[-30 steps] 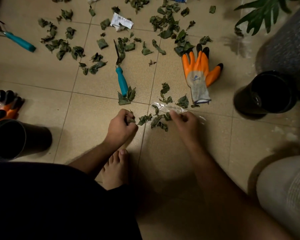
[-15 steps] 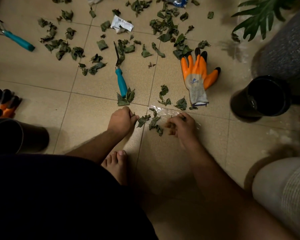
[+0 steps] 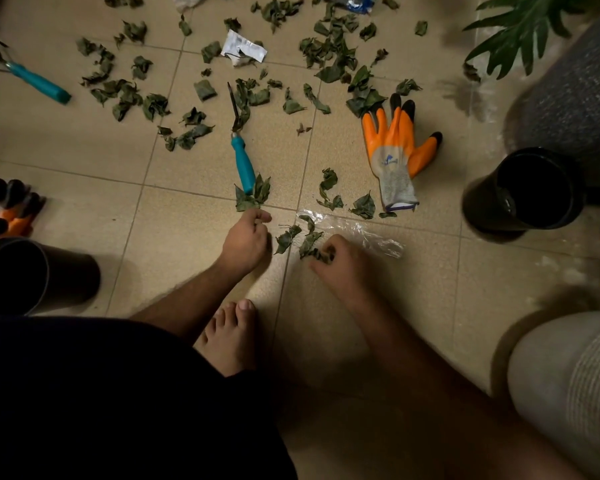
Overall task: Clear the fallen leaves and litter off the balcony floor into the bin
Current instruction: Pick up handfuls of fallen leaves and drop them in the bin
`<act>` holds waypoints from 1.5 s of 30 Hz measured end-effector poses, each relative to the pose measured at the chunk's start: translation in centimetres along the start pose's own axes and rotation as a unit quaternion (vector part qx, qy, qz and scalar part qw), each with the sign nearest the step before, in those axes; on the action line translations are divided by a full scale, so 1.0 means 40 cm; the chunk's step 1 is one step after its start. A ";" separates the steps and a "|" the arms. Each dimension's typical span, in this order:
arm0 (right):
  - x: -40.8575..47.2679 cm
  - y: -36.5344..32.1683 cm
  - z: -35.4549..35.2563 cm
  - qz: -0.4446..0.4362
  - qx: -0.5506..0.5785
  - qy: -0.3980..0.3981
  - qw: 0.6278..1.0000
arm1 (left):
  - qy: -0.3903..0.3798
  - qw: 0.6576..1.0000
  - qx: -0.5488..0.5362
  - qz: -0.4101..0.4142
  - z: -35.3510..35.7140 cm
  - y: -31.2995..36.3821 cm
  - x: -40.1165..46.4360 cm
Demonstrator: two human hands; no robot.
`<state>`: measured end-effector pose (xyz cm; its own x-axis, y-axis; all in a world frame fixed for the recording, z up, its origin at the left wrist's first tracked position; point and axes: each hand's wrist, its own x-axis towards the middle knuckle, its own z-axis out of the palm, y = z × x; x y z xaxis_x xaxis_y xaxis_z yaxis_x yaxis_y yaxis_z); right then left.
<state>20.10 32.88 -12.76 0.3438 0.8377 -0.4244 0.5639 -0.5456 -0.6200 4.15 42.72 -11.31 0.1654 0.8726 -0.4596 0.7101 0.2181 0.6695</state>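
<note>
Dry green leaves (image 3: 333, 60) lie scattered over the tan tiled floor, thickest at the top. My right hand (image 3: 342, 263) has its fingers curled round a small clump of leaves (image 3: 312, 245) lying beside a clear plastic wrapper (image 3: 364, 233). To its left, my left hand (image 3: 245, 239) is closed in a fist just below a leaf (image 3: 253, 199) at the end of a teal tool handle; what it holds is hidden. A black bin (image 3: 523, 220) stands open at the right. A crumpled white wrapper (image 3: 245, 50) lies among the far leaves.
A second black container (image 3: 66, 275) stands at the left, with an orange-and-black glove (image 3: 4, 220) behind it. An orange glove (image 3: 395, 150) and two teal-handled garden tools (image 3: 243, 164) (image 3: 40, 84) lie on the floor. A potted plant (image 3: 527, 32) stands at top right. My bare foot (image 3: 229, 337) is below the hands.
My right hand has drawn left and back off the plastic wrapper and curled onto the leaf clump. My left hand has edged forward toward the leaf by the teal handle.
</note>
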 end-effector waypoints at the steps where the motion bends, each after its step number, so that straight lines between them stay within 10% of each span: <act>1: 0.000 -0.004 0.005 -0.010 -0.026 -0.001 1.000 | 0.006 1.000 -0.001 0.003 0.000 -0.001 -0.002; 5: -0.001 -0.004 0.004 -0.039 -0.068 -0.001 0.997 | -0.006 0.995 0.082 0.047 0.013 0.004 -0.015; 17: -0.028 -0.002 -0.059 0.114 0.334 -0.047 0.934 | -0.016 0.982 0.167 0.082 0.021 0.021 -0.007; 26: -0.015 0.011 -0.046 0.147 0.310 0.025 0.939 | -0.042 0.998 -0.036 0.036 -0.018 0.016 -0.016; 33: 0.017 -0.035 0.001 0.053 0.133 0.029 0.989 | -0.028 0.999 -0.041 -0.003 -0.010 0.009 -0.025; 40: 0.033 -0.056 0.020 -0.014 -0.061 0.021 0.998 | -0.078 0.953 -0.288 -0.057 -0.040 0.015 -0.030; 45: 0.018 -0.041 -0.009 -0.015 0.096 -0.038 0.994 | -0.035 0.965 -0.253 -0.052 -0.032 0.024 -0.022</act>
<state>19.70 34.41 -11.80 0.2669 0.8537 -0.4472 0.4162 -0.5206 -0.7454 3.81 42.71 -9.52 0.1694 0.8069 -0.5658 0.3029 0.5037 0.8090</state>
